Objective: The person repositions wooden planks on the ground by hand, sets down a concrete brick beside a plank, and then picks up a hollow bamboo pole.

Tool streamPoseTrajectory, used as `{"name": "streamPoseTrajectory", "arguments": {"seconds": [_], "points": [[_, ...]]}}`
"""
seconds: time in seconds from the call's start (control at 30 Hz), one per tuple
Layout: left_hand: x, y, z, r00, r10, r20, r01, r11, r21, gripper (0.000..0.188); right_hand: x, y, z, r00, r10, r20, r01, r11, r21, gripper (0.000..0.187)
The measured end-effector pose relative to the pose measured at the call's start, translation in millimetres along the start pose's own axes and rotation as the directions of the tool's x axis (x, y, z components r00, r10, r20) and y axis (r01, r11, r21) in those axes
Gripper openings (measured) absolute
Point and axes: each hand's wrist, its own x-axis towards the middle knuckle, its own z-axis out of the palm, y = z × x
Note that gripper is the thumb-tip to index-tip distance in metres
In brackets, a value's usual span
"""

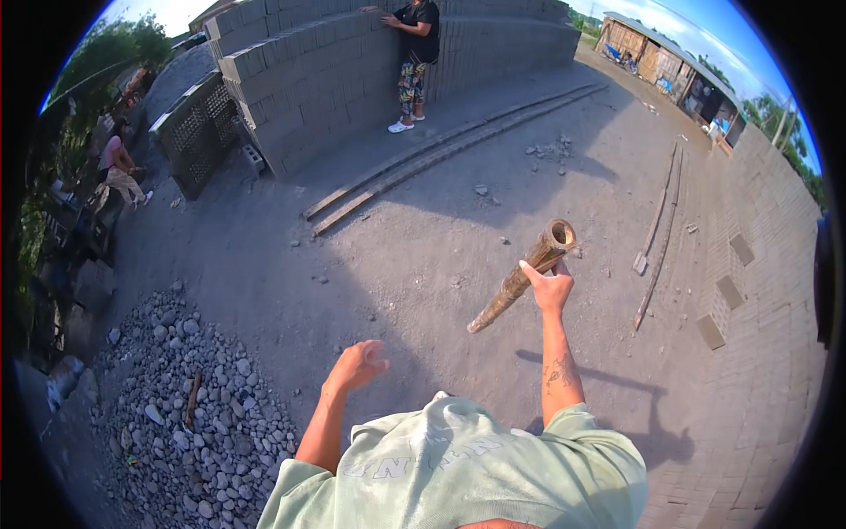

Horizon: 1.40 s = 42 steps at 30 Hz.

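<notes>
My right hand [550, 286] grips a thick length of bamboo [518, 282] near its upper end. The pole is brown and weathered, and its hollow round mouth tilts up toward the right. Its narrower end slants down to the left, over the bare ground [423, 273]. Off to the left, my left hand [357, 364] hangs in the air with its fingers loosely bent and apart. Nothing is in it, and it touches nothing.
Loose stones [194, 406] cover the lower left ground. Two long wooden rails [441, 163] lie before a stacked block wall [326, 97], where a person [414, 62] stands. Thin poles [661, 234] and several blocks [712, 328] lie rightward. Another person [122, 163] is far left.
</notes>
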Motion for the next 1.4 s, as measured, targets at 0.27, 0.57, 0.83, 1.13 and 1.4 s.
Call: {"name": "streamPoseTrajectory", "arguments": {"seconds": [0.27, 0.57, 0.83, 1.13, 1.4], "points": [[153.9, 71.5, -13.1, 0.971, 0.236, 0.029, -0.233, 0.967, -0.1, 0.047, 52.9, 85.8, 86.2, 0.989, 0.149, 0.007, -0.149, 0.988, -0.031, 0.036], [370.5, 96.0, -25.9, 0.851, 0.426, 0.308, -0.426, 0.902, -0.071, 0.048, 74.0, 195.5, 185.1, 0.888, 0.446, -0.113, -0.46, 0.866, -0.195, 0.047], [526.2, 141.1, -91.8, 0.787, 0.54, 0.299, -0.517, 0.841, -0.157, 0.048, 148.2, 237.3, 222.2, 0.848, 0.519, -0.109, -0.531, 0.827, -0.185, 0.061], [627.1, 123.9, -113.5, 0.796, 0.444, 0.412, -0.421, 0.895, -0.15, 0.049, 214.7, 265.9, 275.5, 0.896, 0.426, -0.128, -0.444, 0.863, -0.24, 0.059], [767.4, 135.6, -151.4, 0.837, 0.458, 0.301, -0.409, 0.888, -0.212, 0.044, 286.2, 324.4, 310.2, 0.83, 0.497, -0.252, -0.555, 0.692, -0.462, 0.05]]}}
